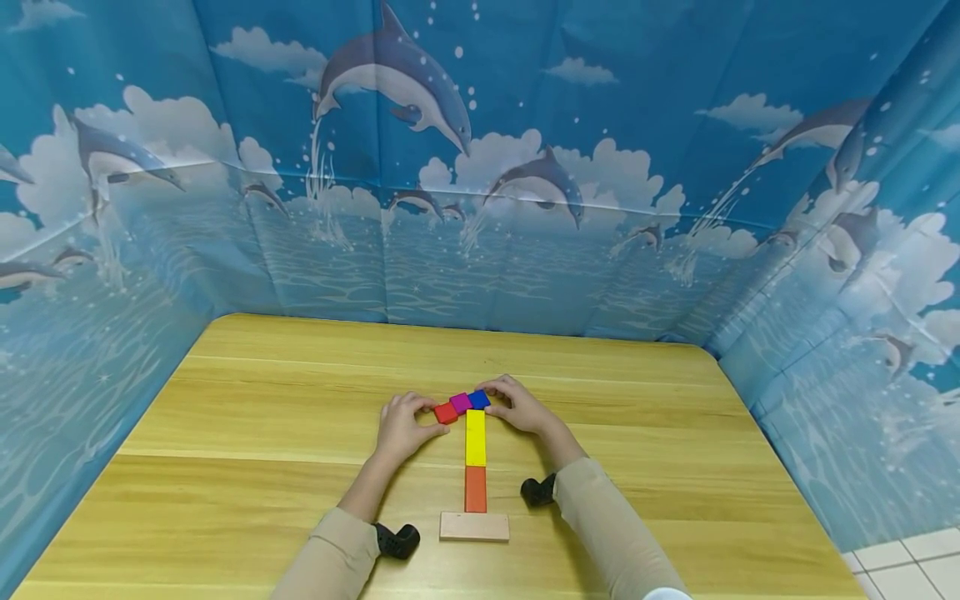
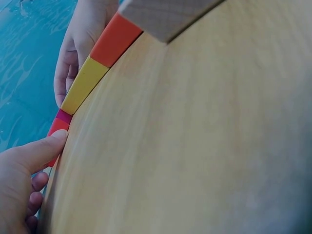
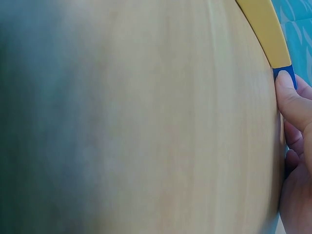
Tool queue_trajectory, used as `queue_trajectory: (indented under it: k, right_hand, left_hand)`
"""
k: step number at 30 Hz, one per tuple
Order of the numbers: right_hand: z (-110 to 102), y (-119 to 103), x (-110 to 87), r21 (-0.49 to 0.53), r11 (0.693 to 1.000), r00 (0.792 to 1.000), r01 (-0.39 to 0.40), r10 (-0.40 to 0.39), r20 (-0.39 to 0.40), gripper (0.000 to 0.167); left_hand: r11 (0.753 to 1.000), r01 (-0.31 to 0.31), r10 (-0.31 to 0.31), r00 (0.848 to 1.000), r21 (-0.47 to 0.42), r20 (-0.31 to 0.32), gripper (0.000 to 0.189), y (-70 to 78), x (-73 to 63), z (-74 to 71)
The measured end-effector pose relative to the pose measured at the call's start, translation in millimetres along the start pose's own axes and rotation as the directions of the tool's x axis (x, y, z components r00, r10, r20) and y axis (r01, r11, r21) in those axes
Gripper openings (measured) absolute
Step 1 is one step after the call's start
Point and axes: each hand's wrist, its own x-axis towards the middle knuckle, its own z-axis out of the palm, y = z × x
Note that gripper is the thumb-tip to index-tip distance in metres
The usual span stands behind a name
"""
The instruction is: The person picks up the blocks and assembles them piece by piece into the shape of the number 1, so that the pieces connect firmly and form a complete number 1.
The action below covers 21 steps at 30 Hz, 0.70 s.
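Observation:
At the far end of a column of flat blocks, a short slanted row holds a red block (image 1: 446, 413), a magenta block (image 1: 461, 403) and a blue block (image 1: 478, 400), side by side. My left hand (image 1: 403, 428) pinches the red block at the row's left end; its thumb (image 2: 59, 134) lies on the near side. The blue block at the right end is pinched by my right hand (image 1: 522, 407), with the thumb (image 3: 286, 80) over its near face. Below the row, a yellow block (image 1: 476, 437) meets an orange block (image 1: 476, 489), and a plain wooden block (image 1: 474, 527) lies crosswise at the near end.
All the blocks lie on a wood-grain table (image 1: 300, 358). Black wrist-worn devices (image 1: 397, 542) show at both sleeves. A blue curtain (image 1: 480, 250) printed with dolphins encloses the table's back and sides. White floor tiles (image 1: 907, 567) show at the lower right.

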Motion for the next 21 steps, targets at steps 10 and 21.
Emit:
queue_trajectory:
  k: [10,21]
  right_hand:
    - [-1.8,3.6,0.4,-0.019,1.000,1.000,-0.008,0.008,0.010,0.034]
    - [-3.0,6.8,-1.1,0.084,0.996,0.999,-0.043,0.041,0.022,0.048]
  left_hand:
    - [1.000,0.003,-0.003,1.000,-0.013,0.009,0.042,0.6,1.6,0.2]
    - [0.965,0.015,0.004,0.997,-0.263,0.073,0.050,-4.8,-1.8,-13.6]
